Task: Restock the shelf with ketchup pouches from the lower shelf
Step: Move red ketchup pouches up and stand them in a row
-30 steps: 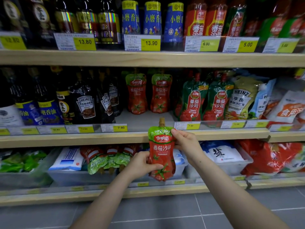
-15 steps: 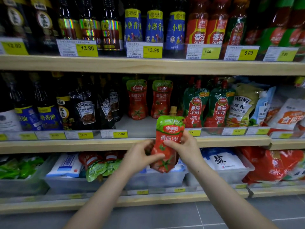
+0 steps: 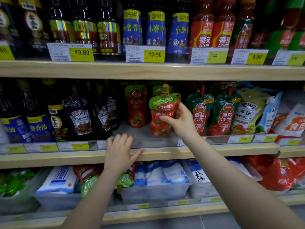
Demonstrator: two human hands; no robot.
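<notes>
I see the ketchup pouch point(image 3: 162, 115), red with a green top and a beige cap, standing upright on the middle shelf point(image 3: 165, 155). Just behind it two pouches of the same kind point(image 3: 136, 106) stand at the back. More such pouches point(image 3: 89, 177) lie flat in a bin on the lower shelf point(image 3: 148, 215).

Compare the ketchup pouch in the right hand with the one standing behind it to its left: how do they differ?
The held pouch is gripped by the right hand near the shelf front; the standing pouch sits untouched farther back. The held pouch tilts and is well lit, cap showing; the standing pouch is upright, in shadow. Both share the red-and-green design.
</notes>
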